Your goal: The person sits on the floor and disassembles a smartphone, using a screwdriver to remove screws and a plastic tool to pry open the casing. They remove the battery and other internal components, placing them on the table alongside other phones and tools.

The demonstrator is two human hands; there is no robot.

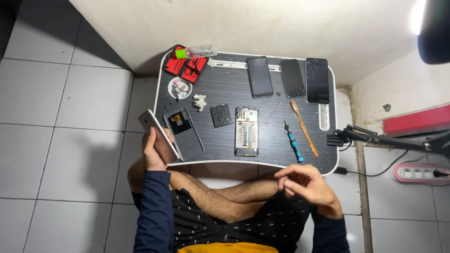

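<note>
My left hand (pixel 155 151) grips a silver phone back cover (pixel 156 131) by its edge, tilted beside the left rim of the small black table (pixel 225 89). My right hand (pixel 307 183) hovers over my lap below the table's front edge, fingers curled loosely with nothing visible in them. On the table lie a dark phone screen panel (pixel 183 133), a black battery (pixel 221 115), an opened phone frame (pixel 247 131), a blue screwdriver (pixel 294 143) and a wooden-handled brush (pixel 303 126).
Three dark phones (pixel 259 76) (pixel 292 77) (pixel 317 79) lie along the far edge. A red tool case (pixel 184 65), a small round dish (pixel 180 88) and a crumpled white scrap (pixel 200 101) sit far left. A black stand arm (pixel 375 138) and power strip (pixel 419 173) are at right.
</note>
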